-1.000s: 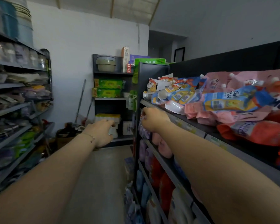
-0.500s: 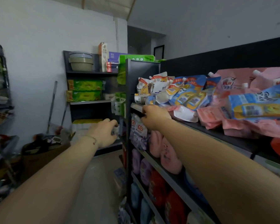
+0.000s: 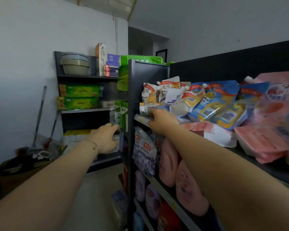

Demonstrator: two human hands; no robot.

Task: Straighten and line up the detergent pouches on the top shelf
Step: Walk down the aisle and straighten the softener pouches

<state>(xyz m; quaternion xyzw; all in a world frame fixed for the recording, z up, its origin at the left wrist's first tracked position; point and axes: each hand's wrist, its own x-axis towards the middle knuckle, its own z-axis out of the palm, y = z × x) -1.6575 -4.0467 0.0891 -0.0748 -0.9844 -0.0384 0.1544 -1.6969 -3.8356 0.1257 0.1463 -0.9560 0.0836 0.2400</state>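
Detergent pouches [image 3: 212,104]: slumped, overlapping, on top shelf [image 3: 141,117]. Right hand [image 3: 162,120]: at far-end white pouch [image 3: 147,108], grip hidden, cannot tell. Left hand [image 3: 105,139]: curled below by end panel [image 3: 131,97], hold unclear. Advice: stand end pouch upright first, then align neighbours.

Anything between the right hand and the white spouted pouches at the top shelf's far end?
Nothing visible. The right hand is at the front edge of the top shelf and appears to touch the flat-lying white spouted pouch; upright white pouches stand just behind it.
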